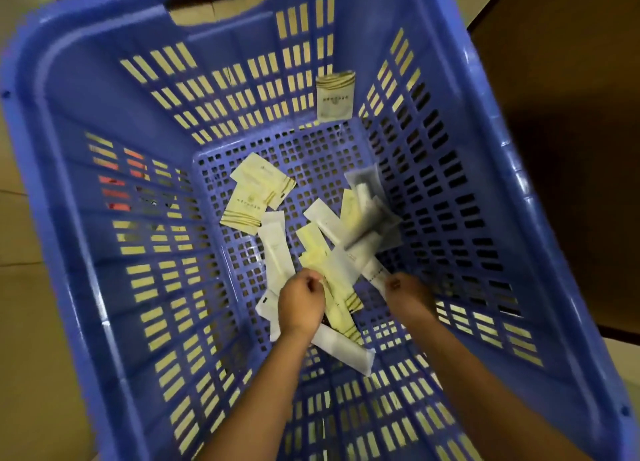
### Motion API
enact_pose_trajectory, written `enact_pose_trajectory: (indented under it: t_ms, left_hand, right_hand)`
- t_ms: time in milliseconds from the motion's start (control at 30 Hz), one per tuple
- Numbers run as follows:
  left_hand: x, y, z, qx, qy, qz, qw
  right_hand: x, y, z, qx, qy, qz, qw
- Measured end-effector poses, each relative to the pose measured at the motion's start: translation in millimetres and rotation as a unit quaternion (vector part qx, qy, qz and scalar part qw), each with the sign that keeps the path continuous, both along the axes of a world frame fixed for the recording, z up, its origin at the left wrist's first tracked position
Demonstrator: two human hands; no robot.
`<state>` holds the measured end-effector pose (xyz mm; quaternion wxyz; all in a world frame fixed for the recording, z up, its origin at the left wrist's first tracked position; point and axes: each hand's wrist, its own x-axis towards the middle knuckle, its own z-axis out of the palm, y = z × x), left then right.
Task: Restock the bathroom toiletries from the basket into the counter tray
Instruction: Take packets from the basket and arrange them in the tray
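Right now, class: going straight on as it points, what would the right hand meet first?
The right hand would first meet the white sachet it seems to pinch; beyond, the blurred sachet pile, though depth is unclear.

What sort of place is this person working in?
Probably a hotel or guesthouse, though little of the room shows. The left hand and right hand grip small branded toiletry sachets in a blue plastic basket, with pale floor tiles beside it.

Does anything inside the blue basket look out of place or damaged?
One packet leans upright against the far wall of the basket, apart from the jumbled heap of sachets on the floor. No tear or spill is visible.
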<state>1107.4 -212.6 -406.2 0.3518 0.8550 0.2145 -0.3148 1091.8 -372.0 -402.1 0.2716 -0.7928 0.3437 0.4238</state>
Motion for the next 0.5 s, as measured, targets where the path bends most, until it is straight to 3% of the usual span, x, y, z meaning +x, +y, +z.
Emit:
enact_pose_trajectory:
  t_ms: [233,500]
  left_hand:
    - [5.7,16.7,-0.9,0.057,-0.025,0.021,0.998]
    - [16.8,40.1,-7.2,0.121,-0.069,0.14,0.98]
  right_hand:
    - [-4.1,-1.6,2.5,0.001,-0.04,0.024,0.999]
    - [-12.9,18.6,-10.5,0.032,-0.078,0.08,0.993]
